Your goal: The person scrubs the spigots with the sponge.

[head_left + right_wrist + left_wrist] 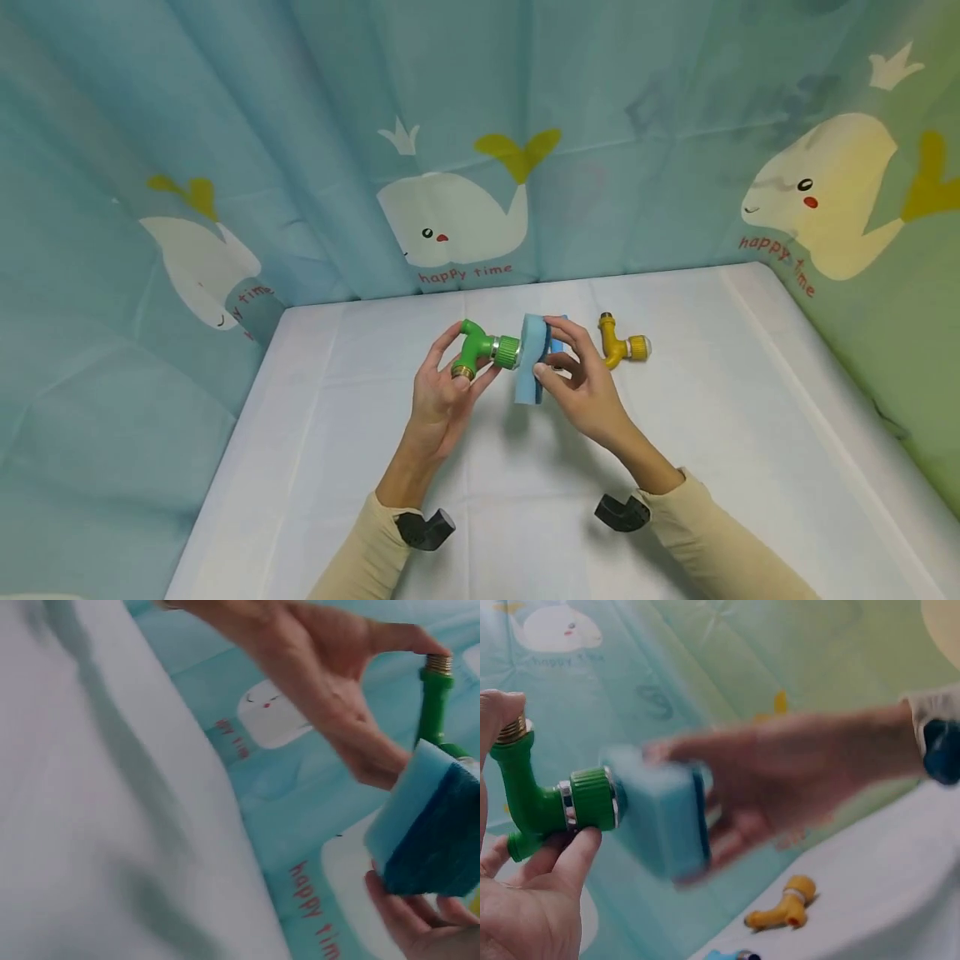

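Note:
My left hand (pixel 441 408) holds a green faucet (pixel 474 343) above the table, the thumb on its brass threaded end and fingertips at the spout and under the body. In my right hand (pixel 592 396) is a light blue sponge (pixel 529 358) with a dark blue scouring side, pinched between thumb and fingers. The sponge's light face meets the ribbed green knob (pixel 594 799) of the faucet in the left wrist view. Motion blurs the right hand and the sponge there. From the right wrist, the dark scouring side (pixel 439 832) faces the camera and hides the knob's end.
A yellow faucet (pixel 613 346) lies on the white table (pixel 360 433), just beyond my right hand. A blue item (pixel 731 955), mostly hidden behind the right hand in the head view, lies near it. Curtains (pixel 315 167) printed with whales hang along the table's back and sides.

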Motion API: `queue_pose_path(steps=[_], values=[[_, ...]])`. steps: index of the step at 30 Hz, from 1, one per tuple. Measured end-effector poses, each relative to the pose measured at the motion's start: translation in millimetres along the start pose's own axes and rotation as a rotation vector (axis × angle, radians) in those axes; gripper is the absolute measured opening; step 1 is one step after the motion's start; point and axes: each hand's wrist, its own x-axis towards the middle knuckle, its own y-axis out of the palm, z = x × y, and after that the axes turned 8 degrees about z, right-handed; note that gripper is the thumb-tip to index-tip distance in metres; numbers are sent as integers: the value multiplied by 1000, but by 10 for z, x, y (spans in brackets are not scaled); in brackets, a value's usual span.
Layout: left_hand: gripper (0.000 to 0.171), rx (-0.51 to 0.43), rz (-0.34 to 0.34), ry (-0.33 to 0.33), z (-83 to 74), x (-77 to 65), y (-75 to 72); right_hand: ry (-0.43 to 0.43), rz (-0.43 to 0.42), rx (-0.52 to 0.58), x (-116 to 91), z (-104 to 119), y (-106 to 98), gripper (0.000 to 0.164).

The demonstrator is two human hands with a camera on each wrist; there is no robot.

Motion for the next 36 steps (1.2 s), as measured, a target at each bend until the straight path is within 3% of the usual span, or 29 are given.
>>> queue_pose_path(steps=[4, 9, 14, 19, 22, 25, 30, 36], values=[[100, -12, 8, 9, 13, 3, -12, -48, -3, 15, 2, 50, -5, 65], [110, -29, 25, 4, 15, -1, -4, 6, 9, -12, -23, 38, 4, 65], [110, -1, 49, 15, 15, 1, -26, -14, 13, -23, -53, 56, -7, 65], [103, 7, 73, 21, 23, -7, -81, 54, 110, -135, -56, 31, -102, 63], [98, 19, 97, 12, 32, -15, -127, 40, 153, -175, -30, 66, -196, 62], [100, 43, 143, -1, 31, -19, -165, 25, 238, -245, 28, 148, -295, 61], [101, 88, 216, -40, 28, -25, -226, 112, 413, -401, 112, 238, -499, 58], [104, 118, 266, -71, 4, -7, -258, 102, 503, -454, 152, 312, -552, 57]])
